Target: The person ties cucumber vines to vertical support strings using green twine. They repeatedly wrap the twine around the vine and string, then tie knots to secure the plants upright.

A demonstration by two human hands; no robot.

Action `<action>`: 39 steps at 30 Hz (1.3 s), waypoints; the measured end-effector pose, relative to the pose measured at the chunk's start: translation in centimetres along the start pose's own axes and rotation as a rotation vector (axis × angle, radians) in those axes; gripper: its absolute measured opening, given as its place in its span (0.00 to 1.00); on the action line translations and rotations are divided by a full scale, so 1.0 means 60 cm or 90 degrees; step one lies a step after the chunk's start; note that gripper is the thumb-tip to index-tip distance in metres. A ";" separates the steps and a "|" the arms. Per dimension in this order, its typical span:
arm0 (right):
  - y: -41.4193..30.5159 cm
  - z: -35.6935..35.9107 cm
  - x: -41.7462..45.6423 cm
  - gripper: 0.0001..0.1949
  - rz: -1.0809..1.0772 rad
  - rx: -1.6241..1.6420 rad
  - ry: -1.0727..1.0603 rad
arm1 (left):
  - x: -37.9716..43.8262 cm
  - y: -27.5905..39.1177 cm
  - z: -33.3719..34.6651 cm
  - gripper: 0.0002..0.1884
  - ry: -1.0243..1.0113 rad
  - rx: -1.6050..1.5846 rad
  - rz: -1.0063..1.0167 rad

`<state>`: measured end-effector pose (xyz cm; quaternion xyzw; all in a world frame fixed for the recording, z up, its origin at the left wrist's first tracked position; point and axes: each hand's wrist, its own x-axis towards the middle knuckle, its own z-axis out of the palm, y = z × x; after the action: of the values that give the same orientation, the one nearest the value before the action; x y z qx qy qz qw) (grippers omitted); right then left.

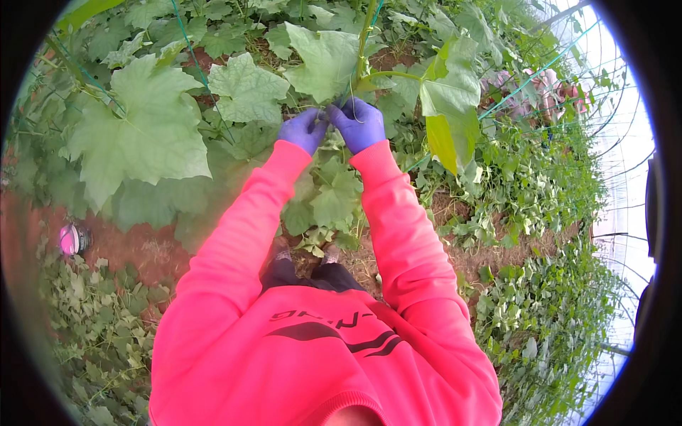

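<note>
Both hands wear purple gloves and meet at a climbing vine's stem (pixel 364 40), which runs beside a green twine. My left hand (pixel 303 129) has thumb and fingers pinched together just left of the stem, partly hidden behind leaves. Close beside it, my right hand (pixel 358 121) pinches at the foot of the visible stem, with a thin curled tendril (pixel 354 106) over its fingers. What exactly lies between the fingertips is too small to tell. A broad lobed leaf (pixel 322 64) hangs above the hands, and another leaf (pixel 453 90) with a yellow part hangs to the right.
A large leaf (pixel 141 128) hangs at the left near more green twines (pixel 194 58). A pink and dark container (pixel 74 239) stands on reddish soil (pixel 144 250). Another person (pixel 538 96) is among plants at upper right. Low vines surround my feet, and a thin frame curves along the right.
</note>
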<state>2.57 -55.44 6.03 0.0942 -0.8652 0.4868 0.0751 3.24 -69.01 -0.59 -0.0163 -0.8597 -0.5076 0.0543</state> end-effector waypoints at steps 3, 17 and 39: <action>-0.003 -0.002 -0.013 0.10 -0.067 0.001 -0.006 | -0.012 -0.033 0.022 0.11 0.108 0.042 0.068; -0.022 0.004 -0.021 0.13 0.034 0.239 -0.151 | -0.058 -0.039 -0.023 0.13 0.124 -0.115 0.132; 0.119 0.116 -0.107 0.17 0.316 0.292 -0.392 | -0.071 -0.074 -0.129 0.14 -0.374 -0.782 -0.096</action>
<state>6.86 -57.21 -4.87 0.0387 -0.7134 0.6185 -0.3272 7.72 -77.82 -1.20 -0.1211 -0.3935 -0.8802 -0.2361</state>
